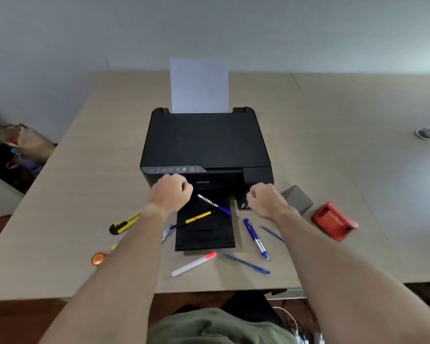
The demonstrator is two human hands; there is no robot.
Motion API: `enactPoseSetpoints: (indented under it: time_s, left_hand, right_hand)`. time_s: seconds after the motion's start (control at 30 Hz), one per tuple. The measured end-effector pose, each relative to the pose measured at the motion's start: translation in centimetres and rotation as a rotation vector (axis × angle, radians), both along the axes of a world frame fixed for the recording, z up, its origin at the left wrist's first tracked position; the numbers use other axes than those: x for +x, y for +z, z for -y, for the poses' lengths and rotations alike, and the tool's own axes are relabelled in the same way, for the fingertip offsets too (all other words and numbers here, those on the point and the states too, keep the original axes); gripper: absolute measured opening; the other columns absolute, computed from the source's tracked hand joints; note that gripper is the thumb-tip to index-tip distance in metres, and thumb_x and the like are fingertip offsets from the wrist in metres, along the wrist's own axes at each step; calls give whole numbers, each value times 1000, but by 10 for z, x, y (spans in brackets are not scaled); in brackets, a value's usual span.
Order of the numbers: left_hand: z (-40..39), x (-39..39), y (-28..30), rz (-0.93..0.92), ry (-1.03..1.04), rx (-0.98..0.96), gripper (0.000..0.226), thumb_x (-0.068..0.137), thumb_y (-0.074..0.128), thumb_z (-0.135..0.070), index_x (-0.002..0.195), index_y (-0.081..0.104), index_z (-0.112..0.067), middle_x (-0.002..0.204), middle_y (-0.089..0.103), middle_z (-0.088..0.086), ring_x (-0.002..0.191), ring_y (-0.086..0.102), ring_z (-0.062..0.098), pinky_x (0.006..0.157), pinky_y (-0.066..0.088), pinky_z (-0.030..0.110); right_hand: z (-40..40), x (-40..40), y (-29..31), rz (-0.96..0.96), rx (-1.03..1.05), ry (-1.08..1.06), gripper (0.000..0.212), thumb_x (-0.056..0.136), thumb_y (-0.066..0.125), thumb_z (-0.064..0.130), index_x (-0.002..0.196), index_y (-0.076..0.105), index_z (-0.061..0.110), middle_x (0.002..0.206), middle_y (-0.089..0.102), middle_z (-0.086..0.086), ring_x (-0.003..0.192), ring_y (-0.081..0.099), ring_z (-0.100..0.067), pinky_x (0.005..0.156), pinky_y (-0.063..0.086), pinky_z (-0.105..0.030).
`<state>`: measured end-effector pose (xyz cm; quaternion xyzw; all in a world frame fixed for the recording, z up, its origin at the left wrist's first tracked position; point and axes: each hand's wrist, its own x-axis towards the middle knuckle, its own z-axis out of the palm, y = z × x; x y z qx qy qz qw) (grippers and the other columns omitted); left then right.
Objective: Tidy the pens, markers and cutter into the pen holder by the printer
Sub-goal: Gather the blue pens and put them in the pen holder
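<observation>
My left hand (pixel 170 192) and my right hand (pixel 265 199) hover as closed fists in front of the black printer (pixel 204 142), holding nothing. On its output tray (pixel 205 234) lie a blue-capped marker (pixel 214 203) and a yellow-and-black pen (pixel 193 218). A blue marker (pixel 256 238), two thin blue pens (pixel 246 263) (pixel 272 233) and a white highlighter with a pink cap (pixel 193 264) lie on the table. A yellow cutter (pixel 124 223) rests at the left. The red pen holder (pixel 334 220) lies on its side, right of the printer.
A grey block (pixel 297 198) sits between the printer and the holder. An orange round object (pixel 98 258) lies near the table's left front edge. White paper (pixel 199 85) stands in the printer's feeder. A white object (pixel 428 133) is at the far right.
</observation>
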<state>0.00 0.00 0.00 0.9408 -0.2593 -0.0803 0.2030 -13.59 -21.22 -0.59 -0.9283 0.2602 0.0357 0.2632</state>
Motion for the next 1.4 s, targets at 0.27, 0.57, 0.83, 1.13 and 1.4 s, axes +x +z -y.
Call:
enactPoseSetpoints:
  time_s: [0.27,0.57,0.83,1.13,1.4]
  left_hand:
    - [-25,-33,-60,15,50,218,18,94,52,-24,96,67,-14,91,66,6,85,65,29,66,49,34]
    - [-39,-30,-85,-61,113,329,22,98,53,-25,114,57,-12,111,63,8,102,64,32,79,51,39]
    - [-42,-16,-97,-151,-2,160,18,93,63,-18,111,69,-18,104,69,6,95,64,27,77,52,36]
    - [-35,-8,-75,52,-228,-111,9,92,60,-20,94,69,-20,87,65,-7,78,59,10,63,46,18]
    - [48,-34,-47,37,-384,-270,14,85,54,-21,76,65,-20,69,55,-12,62,51,9,56,39,22]
  right_hand:
    - [-56,8,-41,-147,77,149,24,83,50,9,101,66,7,113,58,-13,99,57,-30,91,50,-43]
    - [-82,24,-72,-263,-69,228,49,90,47,14,138,42,11,154,24,-16,138,25,-35,114,24,-46]
    - [-75,34,-70,-192,-186,133,31,85,57,0,115,58,10,118,57,-10,112,52,-29,101,42,-39]
    - [-53,3,-61,-70,-23,-102,20,77,49,3,93,42,14,85,58,-5,73,55,-26,67,43,-33]
    - [-15,-49,-45,-132,15,-264,10,74,50,8,78,47,16,76,54,-1,62,47,-21,51,36,-29]
